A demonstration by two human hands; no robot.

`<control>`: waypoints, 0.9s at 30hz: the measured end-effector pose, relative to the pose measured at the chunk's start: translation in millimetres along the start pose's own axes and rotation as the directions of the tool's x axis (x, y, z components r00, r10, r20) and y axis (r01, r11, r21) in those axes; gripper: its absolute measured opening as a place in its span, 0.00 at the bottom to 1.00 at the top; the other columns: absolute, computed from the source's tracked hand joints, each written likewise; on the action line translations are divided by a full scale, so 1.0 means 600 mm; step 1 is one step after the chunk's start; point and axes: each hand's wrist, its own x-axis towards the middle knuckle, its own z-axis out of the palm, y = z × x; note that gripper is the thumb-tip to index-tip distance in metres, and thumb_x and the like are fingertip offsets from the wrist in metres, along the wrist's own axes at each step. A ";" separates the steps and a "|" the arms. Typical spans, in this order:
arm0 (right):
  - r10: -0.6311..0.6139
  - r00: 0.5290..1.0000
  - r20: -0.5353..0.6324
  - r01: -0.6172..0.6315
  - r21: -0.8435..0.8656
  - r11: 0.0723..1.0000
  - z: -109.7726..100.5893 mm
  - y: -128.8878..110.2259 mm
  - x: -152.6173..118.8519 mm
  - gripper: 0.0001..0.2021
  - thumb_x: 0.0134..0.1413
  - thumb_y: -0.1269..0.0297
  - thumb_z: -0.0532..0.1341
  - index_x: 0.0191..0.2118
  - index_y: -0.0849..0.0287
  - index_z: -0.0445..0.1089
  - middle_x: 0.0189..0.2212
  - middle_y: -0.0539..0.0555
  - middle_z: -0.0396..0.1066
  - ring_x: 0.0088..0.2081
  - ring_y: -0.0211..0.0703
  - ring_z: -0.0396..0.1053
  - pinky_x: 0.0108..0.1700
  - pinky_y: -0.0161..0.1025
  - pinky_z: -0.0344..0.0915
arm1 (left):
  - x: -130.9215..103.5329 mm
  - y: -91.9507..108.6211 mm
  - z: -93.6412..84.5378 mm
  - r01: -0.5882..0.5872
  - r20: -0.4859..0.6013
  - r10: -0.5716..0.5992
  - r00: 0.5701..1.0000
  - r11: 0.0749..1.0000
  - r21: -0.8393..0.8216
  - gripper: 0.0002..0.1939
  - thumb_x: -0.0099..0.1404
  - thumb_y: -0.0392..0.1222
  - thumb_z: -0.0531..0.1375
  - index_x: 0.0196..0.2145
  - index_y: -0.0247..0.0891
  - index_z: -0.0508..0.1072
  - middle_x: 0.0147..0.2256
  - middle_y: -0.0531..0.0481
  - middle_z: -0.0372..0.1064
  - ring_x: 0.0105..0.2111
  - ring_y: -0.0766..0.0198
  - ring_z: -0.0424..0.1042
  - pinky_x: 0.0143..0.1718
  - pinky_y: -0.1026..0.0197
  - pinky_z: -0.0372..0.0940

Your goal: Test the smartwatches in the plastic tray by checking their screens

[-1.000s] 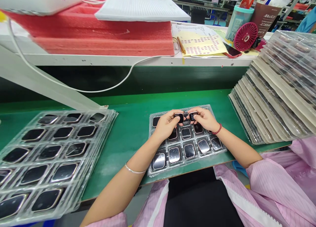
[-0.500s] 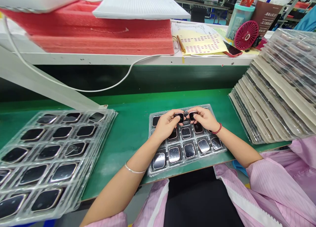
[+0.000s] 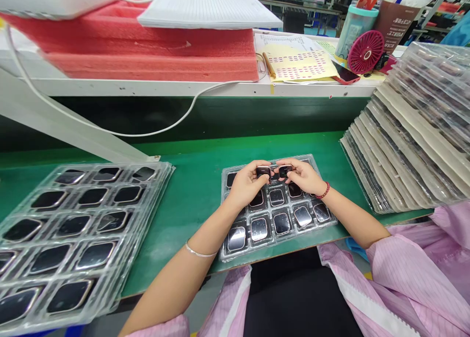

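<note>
My left hand (image 3: 250,183) is closed on a dark, rounded-square watch face (image 3: 263,171) with a thin metallic rim, thumb along its lower edge. A similar watch face (image 3: 285,170) is pinched in my right hand (image 3: 301,174), close beside the first one, with a small gap between them. Both are held over the far rows of a clear plastic tray (image 3: 245,255) on the green bench. More watch faces lie in its pockets, such as the one at the near side (image 3: 281,223). My hands and wrists cover part of the far rows.
A stack of clear trays with watch faces (image 3: 69,225) stands at the left. Leaning tray stacks (image 3: 407,146) rise at the right. On the shelf are red foam (image 3: 154,53), a notebook (image 3: 209,8), a phone (image 3: 345,73) and a pink fan (image 3: 366,52). A white cable (image 3: 161,132) hangs down.
Both watch faces have shifted slightly left and been tilted a little in my fingers. My hands remain over the same part of the tray.
</note>
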 end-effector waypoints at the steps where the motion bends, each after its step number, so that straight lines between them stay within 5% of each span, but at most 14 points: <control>1: 0.001 1.000 -0.003 -0.001 0.002 1.000 0.000 0.000 0.000 0.20 0.57 0.70 0.56 0.56 0.59 0.65 0.49 0.59 0.74 0.42 0.45 0.78 0.39 0.40 0.77 | 0.000 0.000 0.000 -0.001 -0.003 0.001 1.000 1.000 0.002 0.19 0.54 0.39 0.64 0.45 0.37 0.70 0.36 0.49 0.74 0.35 0.60 0.74 0.40 0.56 0.70; 9: -0.029 0.999 -0.025 0.030 0.005 1.000 0.001 0.001 0.000 0.20 0.55 0.71 0.57 0.55 0.59 0.65 0.50 0.59 0.74 0.41 0.43 0.77 0.41 0.40 0.77 | 0.001 -0.005 -0.002 -0.001 -0.007 0.001 1.000 1.000 0.015 0.26 0.53 0.36 0.63 0.51 0.37 0.69 0.39 0.47 0.75 0.41 0.57 0.75 0.44 0.55 0.69; 14: -0.017 1.000 -0.026 0.017 -0.007 1.000 0.000 0.004 0.001 0.19 0.57 0.71 0.55 0.55 0.60 0.65 0.48 0.59 0.74 0.41 0.43 0.78 0.40 0.40 0.77 | 0.002 -0.005 -0.002 0.000 0.007 0.000 1.000 1.000 0.006 0.22 0.55 0.38 0.63 0.49 0.36 0.70 0.36 0.48 0.74 0.33 0.61 0.74 0.41 0.56 0.69; 18: -0.056 0.998 -0.023 0.056 0.003 0.998 0.001 0.004 0.001 0.22 0.53 0.73 0.57 0.55 0.59 0.64 0.51 0.59 0.73 0.43 0.44 0.77 0.44 0.42 0.76 | 0.001 -0.004 -0.002 0.001 -0.002 -0.001 1.000 1.000 0.012 0.26 0.53 0.35 0.64 0.51 0.38 0.69 0.40 0.47 0.75 0.42 0.57 0.75 0.44 0.56 0.68; 23: -0.010 1.000 -0.007 0.010 -0.010 1.000 0.000 0.004 0.001 0.20 0.57 0.72 0.53 0.56 0.59 0.64 0.47 0.58 0.75 0.41 0.43 0.78 0.37 0.38 0.76 | 0.001 -0.002 -0.003 0.004 0.007 -0.004 1.000 1.000 0.009 0.20 0.56 0.39 0.63 0.47 0.36 0.70 0.35 0.49 0.74 0.31 0.62 0.74 0.39 0.56 0.69; 27: 0.004 1.000 -0.009 -0.004 -0.004 1.000 0.000 0.004 0.002 0.24 0.53 0.75 0.54 0.57 0.59 0.62 0.49 0.59 0.73 0.42 0.44 0.77 0.40 0.40 0.77 | 0.003 -0.004 -0.002 0.023 0.002 -0.023 1.000 1.000 0.007 0.26 0.52 0.34 0.62 0.50 0.37 0.68 0.39 0.47 0.75 0.42 0.57 0.75 0.44 0.56 0.69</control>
